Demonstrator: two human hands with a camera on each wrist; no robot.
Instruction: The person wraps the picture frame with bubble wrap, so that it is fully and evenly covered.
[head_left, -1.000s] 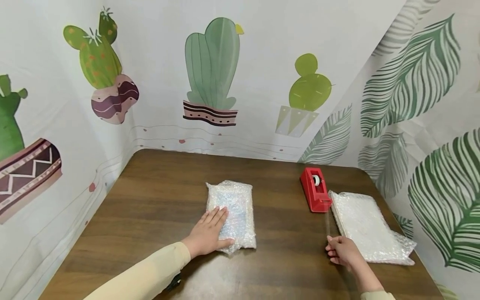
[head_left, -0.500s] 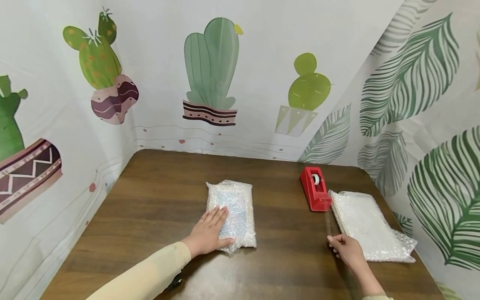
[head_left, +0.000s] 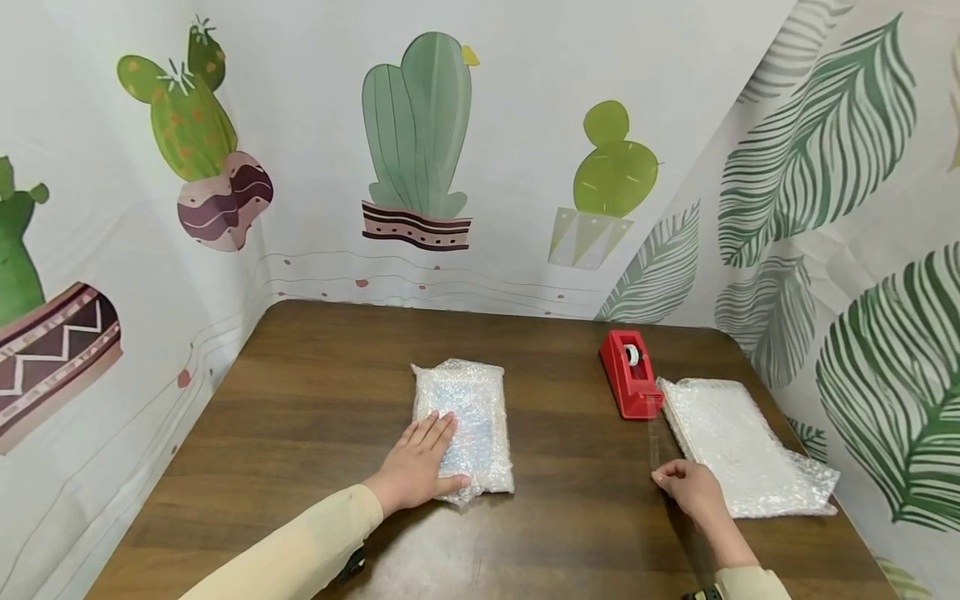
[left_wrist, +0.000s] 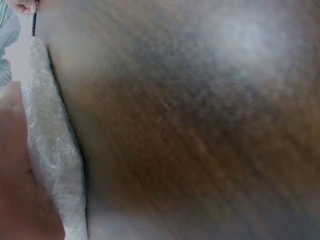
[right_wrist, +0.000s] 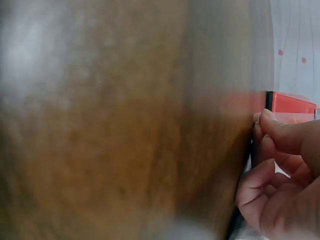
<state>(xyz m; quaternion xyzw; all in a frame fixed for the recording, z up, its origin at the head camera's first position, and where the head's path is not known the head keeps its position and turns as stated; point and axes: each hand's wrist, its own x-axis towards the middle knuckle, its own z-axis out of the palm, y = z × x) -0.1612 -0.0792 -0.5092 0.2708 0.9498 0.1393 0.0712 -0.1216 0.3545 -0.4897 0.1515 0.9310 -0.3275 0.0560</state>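
A bubble-wrapped flat package lies near the middle of the wooden table, something bluish showing through it. My left hand rests on its lower left part with fingers straight and spread; the left wrist view catches the package's edge beside the palm. On the right, my right hand pinches the end of a strip of clear tape between thumb and forefinger. That strip runs back to a red tape dispenser with a white-cored roll. In the right wrist view the pinching hand shows in front of the dispenser.
A second bubble-wrapped package lies at the table's right side, beside the right hand and the dispenser. Fabric printed with cacti and leaves hangs behind the table and along its sides.
The right hand has shifted slightly up, still pinching the tape strip. The head view has turned a little. The left hand and the package under it have stayed put.
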